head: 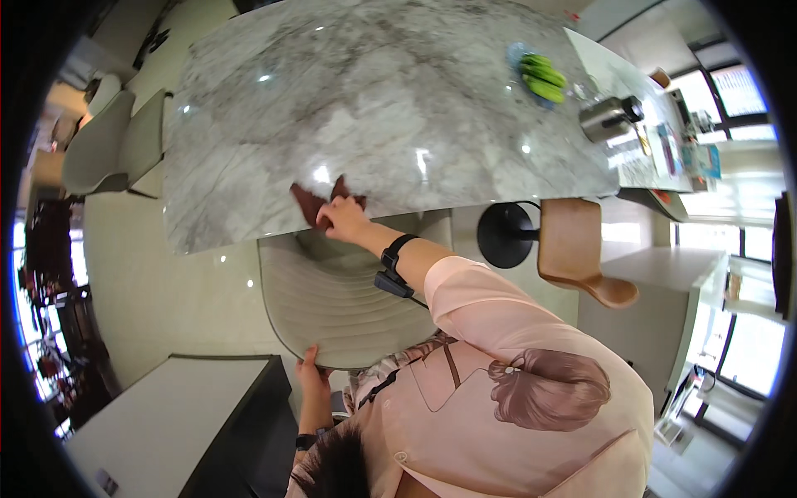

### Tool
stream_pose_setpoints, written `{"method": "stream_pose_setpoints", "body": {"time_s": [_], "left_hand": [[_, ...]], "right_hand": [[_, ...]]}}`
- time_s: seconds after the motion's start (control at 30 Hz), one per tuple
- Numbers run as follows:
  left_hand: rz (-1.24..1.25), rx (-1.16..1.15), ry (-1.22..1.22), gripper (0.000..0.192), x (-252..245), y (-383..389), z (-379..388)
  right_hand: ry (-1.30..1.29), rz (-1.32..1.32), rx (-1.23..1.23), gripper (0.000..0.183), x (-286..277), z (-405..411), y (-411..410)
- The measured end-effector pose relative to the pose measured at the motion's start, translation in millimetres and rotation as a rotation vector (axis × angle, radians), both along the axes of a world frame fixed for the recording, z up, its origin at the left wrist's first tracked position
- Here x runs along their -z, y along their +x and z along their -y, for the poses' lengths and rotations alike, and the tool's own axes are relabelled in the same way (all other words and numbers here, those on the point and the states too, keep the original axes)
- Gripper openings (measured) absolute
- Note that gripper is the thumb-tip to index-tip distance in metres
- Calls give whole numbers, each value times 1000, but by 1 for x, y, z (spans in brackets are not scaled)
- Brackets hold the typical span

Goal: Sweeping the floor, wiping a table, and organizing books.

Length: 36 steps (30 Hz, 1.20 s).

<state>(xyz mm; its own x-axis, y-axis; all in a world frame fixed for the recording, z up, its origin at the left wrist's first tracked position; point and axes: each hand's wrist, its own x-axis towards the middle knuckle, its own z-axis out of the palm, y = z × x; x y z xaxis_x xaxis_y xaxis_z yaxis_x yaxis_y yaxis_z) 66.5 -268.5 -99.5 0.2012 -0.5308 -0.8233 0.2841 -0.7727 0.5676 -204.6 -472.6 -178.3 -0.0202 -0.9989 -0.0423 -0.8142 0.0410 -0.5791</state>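
Note:
My right hand grips a dark reddish-brown cloth at the near edge of a grey-veined marble table. Parts of the cloth stick out on both sides of the fingers. Lower down, my left hand holds the rim of the back of a padded beige chair, thumb on top and the other fingers mostly hidden beneath. The chair's front part lies under the table edge. Each wrist wears a black band, and a small dark device hangs at the right one.
Green vegetables on a bluish plate and a steel jug stand towards the table's right end. A wooden stool seat and its round black base are near the right edge. Grey chairs stand left; a white-topped cabinet is lower left.

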Motion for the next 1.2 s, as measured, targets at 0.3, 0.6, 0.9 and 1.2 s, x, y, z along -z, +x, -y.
{"method": "stream_pose_setpoints", "body": {"time_s": [0.3, 0.6, 0.9, 1.2], "left_hand": [[-5, 52, -59, 43, 8, 5, -1], [104, 88, -39, 54, -11, -45, -31], [-126, 375, 109, 63, -16, -135, -70], [-157, 889, 124, 52, -27, -176, -94]], "right_hand": [[620, 669, 461, 61, -26, -233, -176], [-44, 1388, 1504, 42, -27, -570, -336], [-52, 1681, 1545, 49, 54, -663, -491], [-200, 1897, 1327, 20, 24, -599, -377]]}}
